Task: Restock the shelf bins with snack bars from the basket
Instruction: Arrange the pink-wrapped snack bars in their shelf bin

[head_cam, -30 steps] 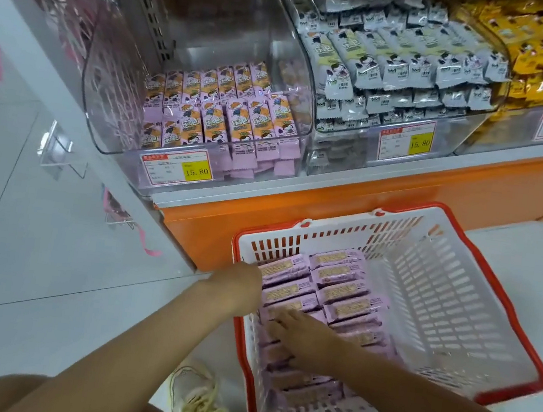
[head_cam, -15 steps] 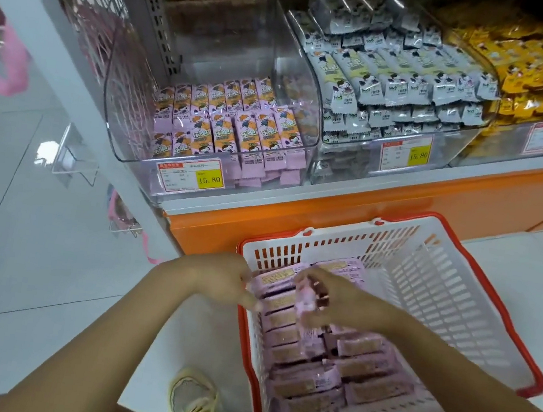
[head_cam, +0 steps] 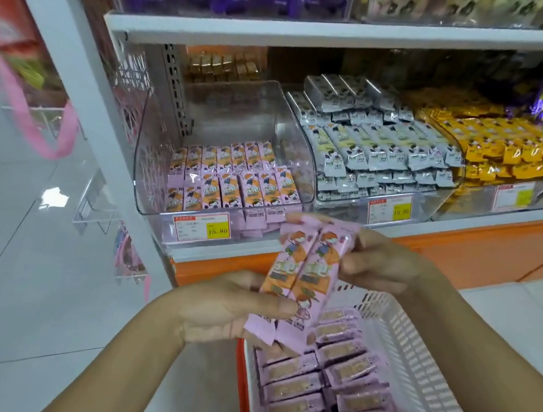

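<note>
Snack bars [head_cam: 302, 272], two side by side above the basket [head_cam: 417, 346]: left hand [head_cam: 225, 307] fingers grip the bottoms, right hand [head_cam: 380, 261] pinches the tops, likely squaring them for the bin [head_cam: 151, 162] at the left end of the shelf [head_cam: 460, 230].

Both hands [head_cam: 225, 307] grip two pink bars [head_cam: 302, 275] above basket [head_cam: 422, 364].

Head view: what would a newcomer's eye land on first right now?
Two pink snack bars, held side by side mid-frame, left hand at their lower ends, right hand near the top. Below lies the white basket with more pink bars; behind, the partly filled clear bin of matching bars.
</note>
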The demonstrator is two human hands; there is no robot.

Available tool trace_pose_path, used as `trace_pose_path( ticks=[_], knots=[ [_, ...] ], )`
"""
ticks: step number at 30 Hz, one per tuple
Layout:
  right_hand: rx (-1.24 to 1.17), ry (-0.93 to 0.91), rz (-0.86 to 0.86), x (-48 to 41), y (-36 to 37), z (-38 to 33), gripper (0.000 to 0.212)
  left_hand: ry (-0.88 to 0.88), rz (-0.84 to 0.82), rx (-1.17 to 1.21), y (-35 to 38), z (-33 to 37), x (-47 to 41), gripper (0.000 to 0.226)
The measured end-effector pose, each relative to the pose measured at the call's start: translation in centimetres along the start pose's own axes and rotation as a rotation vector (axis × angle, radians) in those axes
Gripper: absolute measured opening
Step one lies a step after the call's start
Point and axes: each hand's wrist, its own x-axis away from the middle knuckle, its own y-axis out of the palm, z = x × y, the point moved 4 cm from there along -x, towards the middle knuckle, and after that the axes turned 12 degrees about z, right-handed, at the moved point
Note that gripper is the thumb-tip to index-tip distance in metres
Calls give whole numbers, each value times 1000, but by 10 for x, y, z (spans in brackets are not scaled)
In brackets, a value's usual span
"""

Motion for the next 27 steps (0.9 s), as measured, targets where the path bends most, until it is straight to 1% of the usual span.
trace_pose_path(
  ticks=[1,2,3,5,7,9,12,14,17,19,20,22,24,27],
  knots=[
    [69,22,131,-3,-9,-4,79,20,8,65,-2,6,3,12],
    [107,39,199,-7,-13,-10,75,52,11,112,-6,10,3,11],
    [126,45,270,-11,-16,-16,67,79,46,122,-12,14,3,14],
    [221,24,382,-23,-11,-26,53,149,132,71,-26,22,2,27],
    [392,4,419,-37,1,-37,47,202,207,-23,-39,28,2,33],
    [555,-11,425,-55,11,-46,43,276,276,-178,-50,36,6,24],
    [713,-10,388,-78,20,-58,40,389,364,-344,-64,44,14,6],
    [767,-39,344,-93,24,-61,33,428,416,-391,-75,45,19,7],
    [763,-83,309,-112,37,-66,24,407,464,-332,-90,46,25,5],
    [763,-80,294,-127,42,-69,28,392,507,-325,-101,43,24,13],
    [772,-60,276,-133,43,-70,26,382,522,-319,-106,42,24,19],
    [756,-27,221,-145,43,-70,14,375,532,-314,-112,40,22,29],
    [686,-20,179,-156,41,-68,6,382,547,-319,-116,40,21,24],
    [631,-36,161,-169,37,-70,6,395,591,-303,-120,43,20,17]
  ],
)
